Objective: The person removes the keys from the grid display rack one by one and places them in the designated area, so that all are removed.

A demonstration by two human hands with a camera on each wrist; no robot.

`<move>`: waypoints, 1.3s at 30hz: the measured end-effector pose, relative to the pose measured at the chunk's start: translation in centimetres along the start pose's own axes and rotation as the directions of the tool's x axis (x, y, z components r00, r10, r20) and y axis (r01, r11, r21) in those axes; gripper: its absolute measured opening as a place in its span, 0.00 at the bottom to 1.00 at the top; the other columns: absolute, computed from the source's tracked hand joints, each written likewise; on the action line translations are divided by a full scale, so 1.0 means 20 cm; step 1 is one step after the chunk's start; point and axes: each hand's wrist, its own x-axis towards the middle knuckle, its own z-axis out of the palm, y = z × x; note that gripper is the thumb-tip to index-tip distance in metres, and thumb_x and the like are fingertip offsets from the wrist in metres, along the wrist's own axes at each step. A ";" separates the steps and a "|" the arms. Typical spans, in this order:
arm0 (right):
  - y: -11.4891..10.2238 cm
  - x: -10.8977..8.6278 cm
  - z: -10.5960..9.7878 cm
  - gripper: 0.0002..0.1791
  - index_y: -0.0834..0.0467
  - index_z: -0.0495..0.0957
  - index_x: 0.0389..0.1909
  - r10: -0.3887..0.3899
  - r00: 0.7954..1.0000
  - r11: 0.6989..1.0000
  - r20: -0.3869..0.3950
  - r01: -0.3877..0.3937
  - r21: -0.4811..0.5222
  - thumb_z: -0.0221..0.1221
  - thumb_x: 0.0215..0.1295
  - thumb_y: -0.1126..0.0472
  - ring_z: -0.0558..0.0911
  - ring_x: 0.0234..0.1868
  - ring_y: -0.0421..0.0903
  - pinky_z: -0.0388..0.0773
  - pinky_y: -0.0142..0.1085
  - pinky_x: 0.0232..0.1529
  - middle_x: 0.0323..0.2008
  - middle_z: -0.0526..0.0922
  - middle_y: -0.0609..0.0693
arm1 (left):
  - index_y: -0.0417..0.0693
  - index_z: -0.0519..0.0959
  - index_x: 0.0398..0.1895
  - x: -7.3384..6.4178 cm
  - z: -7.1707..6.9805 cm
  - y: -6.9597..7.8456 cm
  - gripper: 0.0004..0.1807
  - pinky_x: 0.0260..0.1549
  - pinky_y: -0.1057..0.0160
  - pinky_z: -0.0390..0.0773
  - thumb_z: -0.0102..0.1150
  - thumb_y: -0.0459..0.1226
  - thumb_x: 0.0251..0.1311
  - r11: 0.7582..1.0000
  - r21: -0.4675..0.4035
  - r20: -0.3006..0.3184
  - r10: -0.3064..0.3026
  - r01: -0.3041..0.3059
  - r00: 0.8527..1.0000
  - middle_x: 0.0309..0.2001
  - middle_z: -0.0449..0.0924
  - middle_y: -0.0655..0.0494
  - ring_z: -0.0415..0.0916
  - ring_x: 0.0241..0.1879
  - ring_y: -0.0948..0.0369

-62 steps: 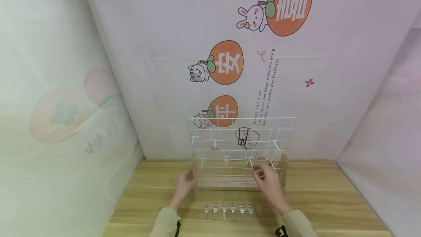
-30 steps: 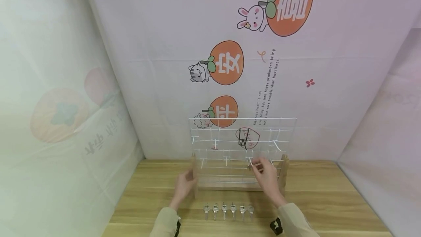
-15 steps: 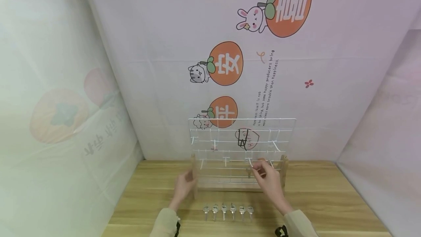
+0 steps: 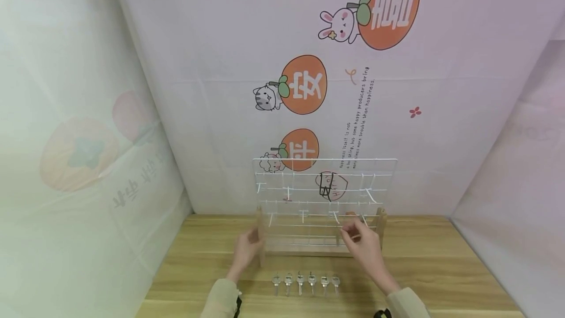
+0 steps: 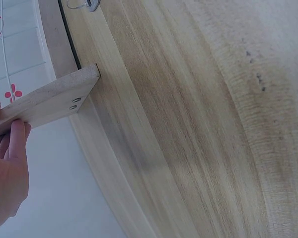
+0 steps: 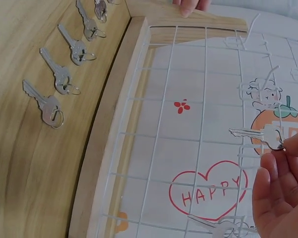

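A white wire grid rack [image 4: 325,159] with hooks stands in a wooden frame. My left hand [image 4: 247,248] grips the frame's left wooden side post [image 5: 54,96], thumb on one face and fingers on the other. In front of the grid, my right hand [image 4: 363,245] pinches a silver key [image 6: 253,134] by its small ring, the blade pointing away from the fingertips. Just above those fingertips is a white hook [image 4: 336,218]. Another key [image 6: 221,227] hangs at the grid, low in the right wrist view, partly cut off by the frame edge.
Several silver keys [image 4: 300,281] with rings lie in a row on the wooden table [image 4: 212,259], in front of the rack. Other white hooks [image 4: 371,195] jut out from the grid. A printed cloth [image 4: 220,126] hangs behind, with cloth walls at both sides.
My right hand has drawn slightly down and right from the hook, bringing the pinched key with it. The left hand stays on the side post, and the row of keys is unchanged.
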 end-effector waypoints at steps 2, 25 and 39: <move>0.00 -0.01 -0.01 0.09 0.59 0.79 0.30 0.032 0.999 0.999 0.017 -0.033 0.008 0.67 0.53 0.74 0.78 0.29 0.29 0.82 0.24 0.27 0.27 0.85 0.51 | 0.29 0.74 0.60 0.00 0.00 0.00 0.25 0.55 0.43 0.82 0.64 0.31 0.60 1.000 0.000 0.000 0.002 -0.002 1.000 0.55 0.79 0.29 0.79 0.55 0.37; 0.27 -0.23 0.00 0.07 0.60 0.80 0.29 0.198 0.970 0.978 0.141 -0.187 -0.090 0.66 0.51 0.73 0.73 0.26 0.28 0.78 0.22 0.27 0.25 0.83 0.48 | 0.29 0.74 0.60 0.00 0.00 0.01 0.24 0.52 0.50 0.85 0.62 0.28 0.59 1.000 0.004 -0.009 -0.005 0.005 1.000 0.55 0.80 0.31 0.80 0.54 0.39; 0.37 -0.32 0.02 0.04 0.59 0.79 0.29 0.384 0.865 0.922 0.322 -0.339 -0.189 0.64 0.53 0.69 0.70 0.23 0.33 0.71 0.23 0.24 0.24 0.78 0.46 | 0.30 0.74 0.60 0.01 0.00 -0.01 0.25 0.54 0.49 0.84 0.63 0.28 0.58 1.000 0.018 -0.010 -0.006 0.007 1.000 0.55 0.80 0.31 0.80 0.54 0.40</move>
